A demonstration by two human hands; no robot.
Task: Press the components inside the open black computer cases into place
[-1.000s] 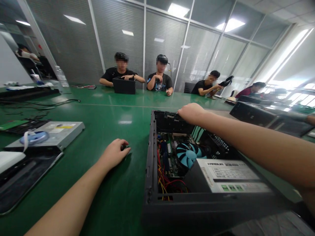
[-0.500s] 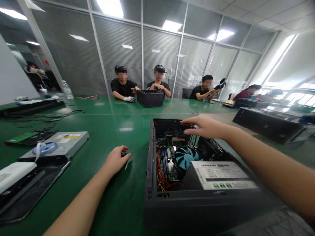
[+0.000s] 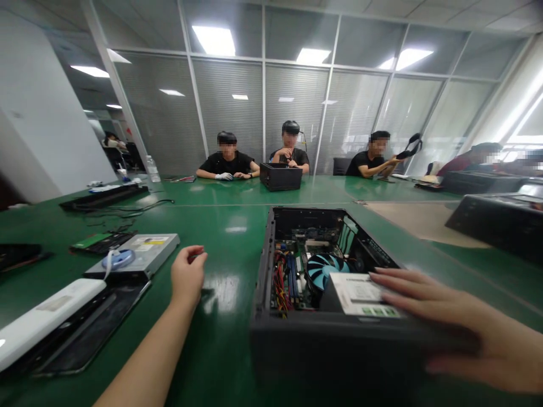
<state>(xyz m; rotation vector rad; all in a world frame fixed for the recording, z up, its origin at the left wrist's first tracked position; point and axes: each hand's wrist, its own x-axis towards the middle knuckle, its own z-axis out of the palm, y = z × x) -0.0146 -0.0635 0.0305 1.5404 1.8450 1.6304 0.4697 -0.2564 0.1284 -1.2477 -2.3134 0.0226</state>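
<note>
An open black computer case (image 3: 322, 350) lies on the green table in front of me. Inside it are a cooling fan with light-blue blades (image 3: 324, 270), red and yellow wires (image 3: 280, 282) and a power supply with a white label (image 3: 354, 291). Slightly blurred, my right hand (image 3: 458, 322) is over the case's near right part, its fingers stretched across the power supply and the thumb apart. It holds nothing. To the left of the case, my left hand (image 3: 189, 277) is above the table with its fingers curled together; whatever may be inside them is hidden.
On the left are an optical drive (image 3: 163, 251) with a blue ring (image 3: 119, 259) on top, a long white device (image 3: 51, 316) and a black panel (image 3: 93, 333). Another case (image 3: 504, 226) lies at right. Co-workers sit across the table, one behind a case (image 3: 280, 178).
My right hand has moved from the case's far edge back toward me, over the power supply. My left hand has shifted left toward the optical drive. The view has swung left.
</note>
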